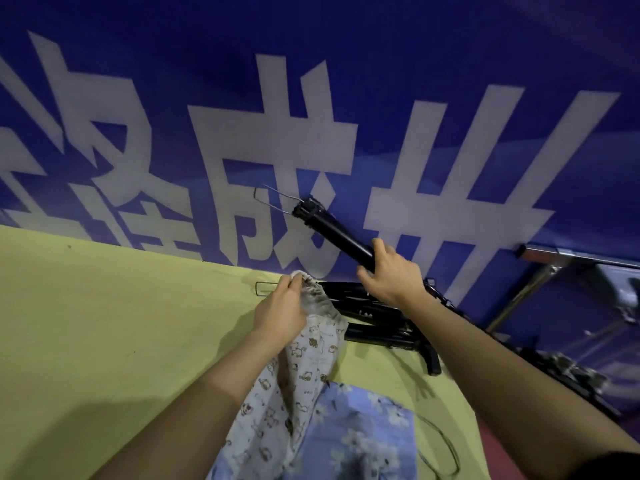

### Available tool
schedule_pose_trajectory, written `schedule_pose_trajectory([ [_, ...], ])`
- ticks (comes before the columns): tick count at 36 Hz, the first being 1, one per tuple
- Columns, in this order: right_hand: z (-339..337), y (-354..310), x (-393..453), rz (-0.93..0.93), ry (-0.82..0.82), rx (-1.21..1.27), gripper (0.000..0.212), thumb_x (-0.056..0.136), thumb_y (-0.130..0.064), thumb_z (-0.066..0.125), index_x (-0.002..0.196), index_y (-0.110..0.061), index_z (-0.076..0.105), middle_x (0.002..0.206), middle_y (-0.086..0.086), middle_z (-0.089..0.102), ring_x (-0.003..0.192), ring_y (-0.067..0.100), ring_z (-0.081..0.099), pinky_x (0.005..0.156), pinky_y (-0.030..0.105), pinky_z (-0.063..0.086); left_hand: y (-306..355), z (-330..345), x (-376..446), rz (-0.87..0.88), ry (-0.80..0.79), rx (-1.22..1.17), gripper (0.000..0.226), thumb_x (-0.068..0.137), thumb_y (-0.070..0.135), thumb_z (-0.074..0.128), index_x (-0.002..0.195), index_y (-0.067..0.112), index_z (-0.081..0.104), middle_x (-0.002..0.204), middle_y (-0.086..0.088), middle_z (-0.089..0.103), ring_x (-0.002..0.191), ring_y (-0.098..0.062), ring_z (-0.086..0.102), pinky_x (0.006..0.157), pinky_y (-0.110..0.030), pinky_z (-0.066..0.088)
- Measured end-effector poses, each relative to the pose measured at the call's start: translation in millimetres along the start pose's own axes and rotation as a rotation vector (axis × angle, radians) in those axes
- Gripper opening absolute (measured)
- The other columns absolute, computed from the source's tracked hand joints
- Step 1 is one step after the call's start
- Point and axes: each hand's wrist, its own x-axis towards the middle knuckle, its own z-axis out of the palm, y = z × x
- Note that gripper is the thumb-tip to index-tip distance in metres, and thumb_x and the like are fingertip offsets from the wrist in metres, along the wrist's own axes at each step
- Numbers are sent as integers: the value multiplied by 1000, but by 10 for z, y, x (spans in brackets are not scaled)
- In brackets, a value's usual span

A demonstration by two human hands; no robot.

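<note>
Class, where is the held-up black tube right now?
In the head view the tube is right of centre, its lower end gripped by the right hand, slanting up before the blue banner, above the cloth bag that the left hand pinches.

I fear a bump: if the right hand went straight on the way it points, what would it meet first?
The right hand, black tube leading, would probably meet the blue banner; depth unclear.

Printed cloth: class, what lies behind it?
Black tubes lie behind the printed cloth, which the left hand pinches. The cloth covers part of them, so their full length is unseen.
</note>
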Motion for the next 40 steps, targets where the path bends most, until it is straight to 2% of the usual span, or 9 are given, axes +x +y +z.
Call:
schedule_pose_trajectory([
  [8,-333,143,-359,-13,-47,63,42,84,-35,60,112,-17,35,108,6,59,88,29,61,71,43,53,106,-117,-205,-28,7,-272,84,83,-2,57,151,15,12,152,0,24,126,-19,43,84,-27,48],
  [11,-382,175,-499,7,-61,128,43,83,-29,63,111,-16,34,104,6,62,83,29,61,68,40,52,143,-138,-273,-52,9,-433,84,84,-4,56,152,16,10,156,-1,17,126,-13,39,68,-14,46],
  [13,-390,190,-582,2,-77,179,42,83,-26,64,111,-17,34,101,4,61,79,26,59,64,37,49,157,-139,-309,-75,12,-486,83,86,-1,57,152,16,9,157,-1,15,134,-17,33,72,-11,40],
  [17,-375,257,-764,7,-76,206,40,84,-24,62,112,-18,35,95,-3,56,75,21,53,63,31,40,134,-119,-370,-114,38,-534,83,86,-3,54,152,17,9,156,-3,16,140,-22,28,86,-19,38],
  [21,-346,311,-884,-32,-108,255,41,84,-27,65,114,-18,38,98,-1,61,83,24,60,66,37,48,157,-176,-421,-121,30,-569,85,85,5,62,152,17,11,153,-7,24,137,-28,32,105,-39,40],
  [26,-281,316,-969,-110,-182,218,39,77,-27,67,106,-22,42,90,1,62,82,29,62,67,48,53,233,-266,-445,-83,48,-654,80,79,0,65,147,19,27,145,-7,35,132,-29,39,98,-39,46],
  [30,-214,293,-1005,-181,-186,46,45,78,-23,61,119,-25,41,104,3,65,92,33,61,68,44,52,283,-310,-479,4,87,-593,61,79,-3,62,132,20,42,130,-4,43,120,-24,48,80,-27,42],
  [36,-240,285,-950,-236,-70,-174,49,83,-18,56,129,-23,38,109,6,62,95,30,60,64,34,43,220,-287,-547,62,109,-443,62,74,5,71,128,20,45,123,1,46,113,-19,50,85,-26,42],
  [40,-313,260,-897,-261,-1,-290,48,85,-15,56,129,-24,39,110,5,62,101,29,57,82,38,43,198,-287,-574,25,105,-336,85,77,10,71,148,17,24,141,-4,39,128,-25,43,101,-34,40],
])
